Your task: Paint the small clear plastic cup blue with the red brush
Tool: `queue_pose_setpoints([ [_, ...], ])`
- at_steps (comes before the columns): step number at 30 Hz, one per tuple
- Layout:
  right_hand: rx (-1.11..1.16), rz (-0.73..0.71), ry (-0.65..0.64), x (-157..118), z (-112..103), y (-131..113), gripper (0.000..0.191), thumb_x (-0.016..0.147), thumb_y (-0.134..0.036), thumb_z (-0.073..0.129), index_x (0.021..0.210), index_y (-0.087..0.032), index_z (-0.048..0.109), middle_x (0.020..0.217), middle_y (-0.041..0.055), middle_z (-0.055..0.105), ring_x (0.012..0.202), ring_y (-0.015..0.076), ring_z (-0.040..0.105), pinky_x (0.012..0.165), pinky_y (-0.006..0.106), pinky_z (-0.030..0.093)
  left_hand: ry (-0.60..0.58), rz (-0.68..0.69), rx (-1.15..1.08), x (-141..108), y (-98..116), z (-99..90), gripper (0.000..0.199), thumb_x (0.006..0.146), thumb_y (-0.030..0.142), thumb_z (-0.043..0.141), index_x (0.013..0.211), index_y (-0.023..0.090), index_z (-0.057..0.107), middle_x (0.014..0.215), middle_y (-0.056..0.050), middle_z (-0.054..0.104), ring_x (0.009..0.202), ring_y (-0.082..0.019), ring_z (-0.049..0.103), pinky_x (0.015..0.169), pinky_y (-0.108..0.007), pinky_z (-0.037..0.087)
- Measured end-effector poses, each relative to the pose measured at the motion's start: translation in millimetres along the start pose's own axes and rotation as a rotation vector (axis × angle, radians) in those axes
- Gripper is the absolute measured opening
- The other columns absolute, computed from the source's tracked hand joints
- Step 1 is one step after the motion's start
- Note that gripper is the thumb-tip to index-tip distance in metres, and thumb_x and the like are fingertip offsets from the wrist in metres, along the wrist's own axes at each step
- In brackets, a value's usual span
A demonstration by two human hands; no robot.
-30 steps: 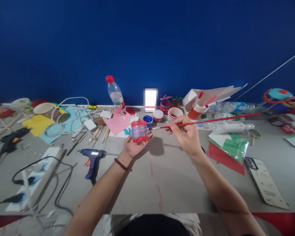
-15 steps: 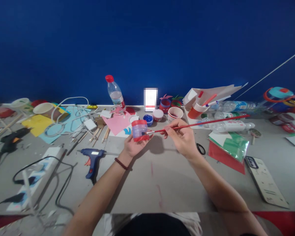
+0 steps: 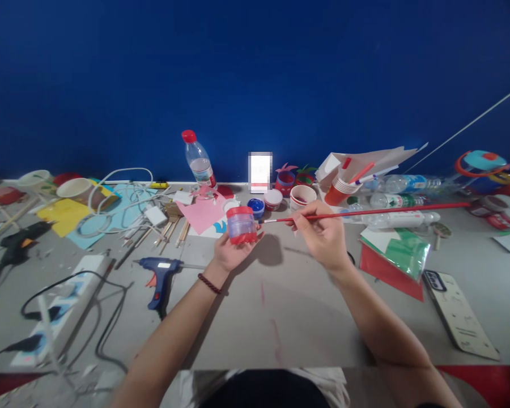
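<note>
My left hand (image 3: 233,251) is closed around the lower part of a small clear plastic cup piece (image 3: 241,225), painted red at top and bottom with a bluish-purple band between. A long red paintbrush (image 3: 365,212) is pinched in my right hand (image 3: 321,231), its dark tip just right of the cup piece; whether they touch I cannot tell. Behind the cup piece stand an open jar of blue paint (image 3: 255,206) and a pale pink-topped jar (image 3: 273,199). A paper cup (image 3: 303,198) with dark reddish contents is beyond my right hand.
A blue glue gun (image 3: 159,277) and a power strip (image 3: 63,309) with cables lie at left. A red-capped bottle (image 3: 199,161) stands at the back. Stacked paper cups (image 3: 339,191), plastic bottles (image 3: 397,219), green packaged sheets (image 3: 402,253) and a phone (image 3: 461,314) are at right.
The paintbrush and my right hand have shifted right, drawing the tip from the front of the cup piece to its right side. My left hand has hardly moved.
</note>
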State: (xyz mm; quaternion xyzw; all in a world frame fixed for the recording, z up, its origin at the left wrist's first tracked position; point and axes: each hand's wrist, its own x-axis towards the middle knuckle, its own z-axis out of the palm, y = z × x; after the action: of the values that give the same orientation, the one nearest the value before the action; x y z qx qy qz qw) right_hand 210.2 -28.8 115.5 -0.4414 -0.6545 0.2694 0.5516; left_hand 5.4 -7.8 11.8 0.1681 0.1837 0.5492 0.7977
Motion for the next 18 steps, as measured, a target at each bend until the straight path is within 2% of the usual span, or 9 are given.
queue_pose_setpoints([
  [3, 0.083, -0.012, 0.056, 0, 0, 3, 0.018, 0.095, -0.039, 0.058, 0.087, -0.023, 0.063, 0.078, 0.0017, 0.068, 0.073, 0.0173, 0.067, 0.065, 0.033, 0.055, -0.019, -0.016, 0.008, 1, -1, -2.5, 0.052, 0.068, 0.048, 0.075, 0.104, 0.011, 0.069, 0.101, -0.014, 0.074, 0.118, -0.034, 0.063, 0.118, -0.053, 0.029],
  [5, 0.077, -0.025, 0.032, 0, 1, 3, 0.021, 0.099, -0.038, 0.051, 0.095, -0.024, 0.065, 0.085, 0.0032, 0.072, 0.079, 0.0181, 0.069, 0.072, 0.036, 0.057, -0.020, -0.036, 0.015, 2, -2, -4.1, 0.053, 0.070, 0.046, 0.075, 0.108, 0.010, 0.068, 0.103, -0.015, 0.074, 0.117, -0.034, 0.064, 0.119, -0.052, 0.028],
  [7, -0.011, -0.038, -0.052, 1, 1, 3, 0.021, 0.100, -0.035, 0.048, 0.103, -0.025, 0.066, 0.099, 0.0050, 0.074, 0.091, 0.0194, 0.070, 0.083, 0.039, 0.057, -0.018, -0.052, 0.030, 2, -2, -4.9, 0.053, 0.072, 0.043, 0.075, 0.111, 0.008, 0.068, 0.106, -0.016, 0.074, 0.115, -0.033, 0.064, 0.118, -0.050, 0.030],
  [9, -0.121, -0.096, -0.186, 2, 1, 3, 0.019, 0.096, -0.034, 0.057, 0.113, -0.027, 0.062, 0.119, 0.0070, 0.070, 0.109, 0.0229, 0.066, 0.095, 0.045, 0.053, -0.023, -0.067, 0.055, 2, -2, -4.8, 0.052, 0.073, 0.040, 0.075, 0.113, 0.009, 0.067, 0.109, -0.016, 0.073, 0.114, -0.032, 0.065, 0.117, -0.049, 0.032],
  [12, -0.223, -0.261, -0.395, 4, 3, 4, 0.049, 0.082, -0.038, 0.074, 0.124, -0.027, 0.051, 0.142, 0.0117, 0.057, 0.131, 0.0298, 0.052, 0.109, 0.053, 0.043, -0.040, -0.114, 0.079, 1, -1, -3.6, 0.048, 0.075, 0.040, 0.073, 0.113, 0.010, 0.068, 0.110, -0.015, 0.073, 0.114, -0.033, 0.065, 0.114, -0.051, 0.035],
  [14, -0.285, -0.329, -0.473, 4, 5, 7, 0.060, 0.077, -0.040, 0.078, 0.126, -0.026, 0.046, 0.148, 0.0143, 0.051, 0.138, 0.0328, 0.045, 0.112, 0.057, 0.039, -0.045, -0.135, 0.075, 0, -1, -2.9, 0.046, 0.077, 0.038, 0.072, 0.113, 0.011, 0.068, 0.109, -0.014, 0.074, 0.115, -0.034, 0.064, 0.114, -0.051, 0.036],
  [18, -0.364, -0.325, -0.518, 3, 7, 14, 0.061, 0.076, -0.036, 0.077, 0.125, -0.027, 0.042, 0.151, 0.0146, 0.046, 0.144, 0.0343, 0.037, 0.113, 0.060, 0.037, -0.028, -0.149, 0.070, -2, -2, -3.0, 0.048, 0.076, 0.034, 0.074, 0.117, 0.011, 0.066, 0.110, -0.014, 0.073, 0.113, -0.035, 0.065, 0.111, -0.050, 0.038],
])
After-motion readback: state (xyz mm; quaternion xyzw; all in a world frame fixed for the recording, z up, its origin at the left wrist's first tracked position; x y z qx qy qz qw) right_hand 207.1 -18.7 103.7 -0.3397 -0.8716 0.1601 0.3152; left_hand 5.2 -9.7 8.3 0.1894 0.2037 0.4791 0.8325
